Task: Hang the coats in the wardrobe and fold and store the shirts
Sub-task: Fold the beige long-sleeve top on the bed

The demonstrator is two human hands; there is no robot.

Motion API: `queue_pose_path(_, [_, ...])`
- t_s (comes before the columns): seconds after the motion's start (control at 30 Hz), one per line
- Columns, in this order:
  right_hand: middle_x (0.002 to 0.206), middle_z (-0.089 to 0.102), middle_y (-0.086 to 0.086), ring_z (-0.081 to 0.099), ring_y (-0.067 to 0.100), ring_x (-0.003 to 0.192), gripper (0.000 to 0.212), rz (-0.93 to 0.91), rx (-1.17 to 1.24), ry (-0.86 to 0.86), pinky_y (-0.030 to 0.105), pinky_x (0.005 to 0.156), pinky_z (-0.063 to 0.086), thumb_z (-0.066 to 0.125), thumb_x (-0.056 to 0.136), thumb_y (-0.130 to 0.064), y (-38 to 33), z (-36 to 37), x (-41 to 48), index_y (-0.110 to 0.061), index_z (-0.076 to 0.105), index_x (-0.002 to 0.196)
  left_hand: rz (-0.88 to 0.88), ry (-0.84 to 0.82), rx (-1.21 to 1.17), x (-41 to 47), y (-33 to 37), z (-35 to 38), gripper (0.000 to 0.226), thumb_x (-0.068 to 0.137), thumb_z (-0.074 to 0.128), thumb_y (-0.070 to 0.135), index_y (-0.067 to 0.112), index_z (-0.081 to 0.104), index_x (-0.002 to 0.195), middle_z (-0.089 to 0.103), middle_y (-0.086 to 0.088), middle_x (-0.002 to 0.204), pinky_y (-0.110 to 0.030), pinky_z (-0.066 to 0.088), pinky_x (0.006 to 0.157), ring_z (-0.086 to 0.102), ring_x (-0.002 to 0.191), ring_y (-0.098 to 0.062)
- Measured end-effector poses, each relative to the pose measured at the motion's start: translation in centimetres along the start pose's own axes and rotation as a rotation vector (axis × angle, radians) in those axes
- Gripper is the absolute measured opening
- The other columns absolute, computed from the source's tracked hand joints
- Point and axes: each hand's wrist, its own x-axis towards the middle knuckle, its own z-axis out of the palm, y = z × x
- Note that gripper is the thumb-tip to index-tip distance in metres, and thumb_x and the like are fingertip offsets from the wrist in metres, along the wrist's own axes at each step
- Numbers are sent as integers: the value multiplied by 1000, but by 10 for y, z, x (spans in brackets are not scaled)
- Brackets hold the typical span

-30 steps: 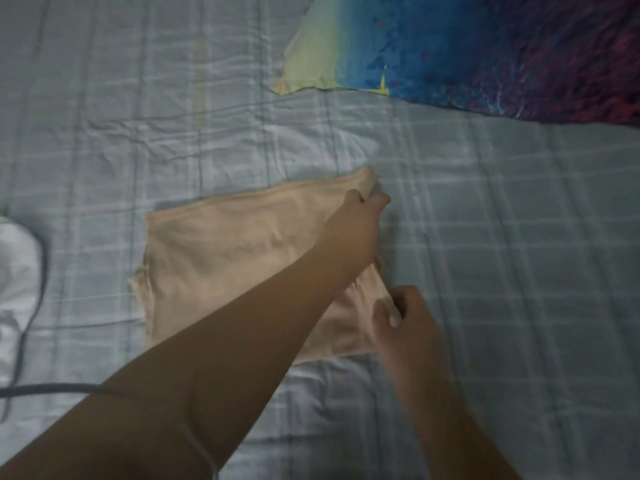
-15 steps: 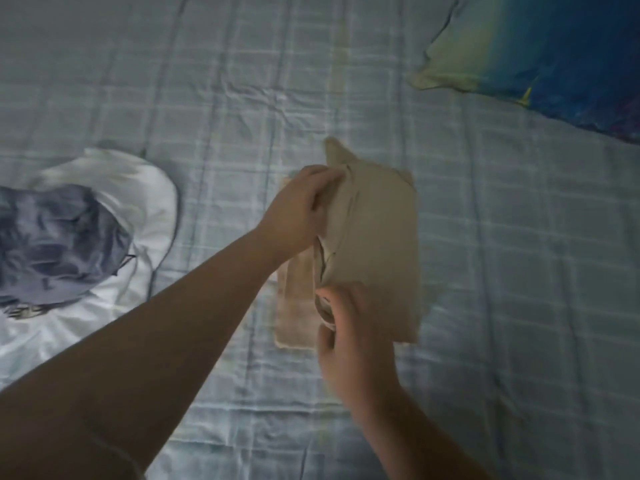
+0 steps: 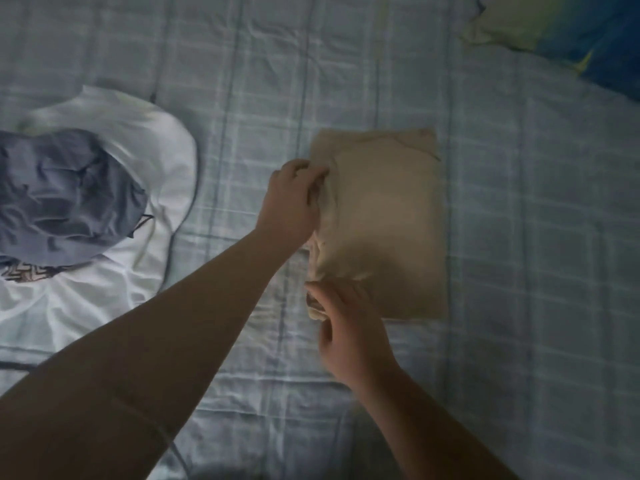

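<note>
Checked bedsheet [image 3: 519,271], open cloth from 3 to 6 o'clock. Folded beige shirt [image 3: 388,220] lies flat at centre. Left hand [image 3: 291,199] pinches its 9 o'clock edge; right hand [image 3: 349,327], fingers curled, pinches its 7 o'clock corner.

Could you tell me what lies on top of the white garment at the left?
A crumpled grey-blue garment lies on the white garment. It covers that garment's middle, so a patterned patch peeking out below it is mostly hidden.
</note>
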Motion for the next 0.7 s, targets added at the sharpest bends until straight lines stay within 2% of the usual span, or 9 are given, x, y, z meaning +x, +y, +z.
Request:
queue_pose_path(0.1, [111, 56, -3, 53, 21, 104, 50, -13, 24, 131, 34, 92, 45, 45, 68, -6, 17, -30, -9, -19, 59, 113, 89, 54, 110, -22, 16, -4, 44, 90, 51, 14, 11, 59, 133, 48, -20, 144, -47, 38, 105, 46, 128, -39])
queue_pose_path(0.17, [113, 58, -1, 53, 24, 106, 46, 15, -46, 229, 37, 95, 44, 47, 70, -5, 40, -51, -15, -18, 60, 112, 286, 75, 170, -40, 26, -1, 44, 90, 56, 13, 7, 58, 134, 46, -23, 146, -51, 39, 106, 44, 132, -41])
queue_pose_path(0.27, [135, 55, 9, 47, 30, 129, 50, 42, -202, 258, 41, 112, 34, 47, 81, -8, 74, -72, -17, -10, 57, 130, 485, 0, 253, -66, 41, 17, 57, 85, 54, 14, 6, 52, 141, 39, -22, 153, -53, 27, 116, 30, 145, -40])
queue_pose_path(0.33, [151, 41, 16, 33, 32, 144, 53, 12, -330, 196, 48, 117, 27, 47, 91, -13, 90, -73, -13, -3, 46, 143, 479, -34, 301, -84, 50, 36, 56, 93, 49, 22, 6, 44, 147, 36, -18, 156, -52, 20, 120, 24, 148, -36])
queue_pose_path(0.47, [160, 23, 19, 16, 33, 151, 61, -90, -481, 42, 54, 116, 26, 45, 100, -29, 117, -61, -10, 1, 30, 151, 384, -68, 433, -104, 37, 68, 59, 104, 38, 44, 12, 33, 154, 30, -13, 160, -54, 21, 119, 20, 151, -32])
queue_pose_path(0.57, [163, 16, 17, 10, 31, 152, 64, -86, -531, 3, 53, 117, 24, 38, 102, -36, 131, -52, -12, -1, 24, 154, 403, -59, 459, -108, 20, 80, 61, 104, 39, 46, 15, 30, 156, 26, -10, 162, -55, 21, 119, 17, 152, -29])
queue_pose_path(0.7, [163, 13, 18, 7, 32, 152, 66, -65, -554, -1, 52, 118, 22, 38, 101, -36, 131, -46, -10, 0, 22, 154, 391, -81, 505, -105, 20, 82, 64, 102, 41, 46, 16, 26, 157, 23, -11, 163, -54, 17, 121, 14, 152, -29])
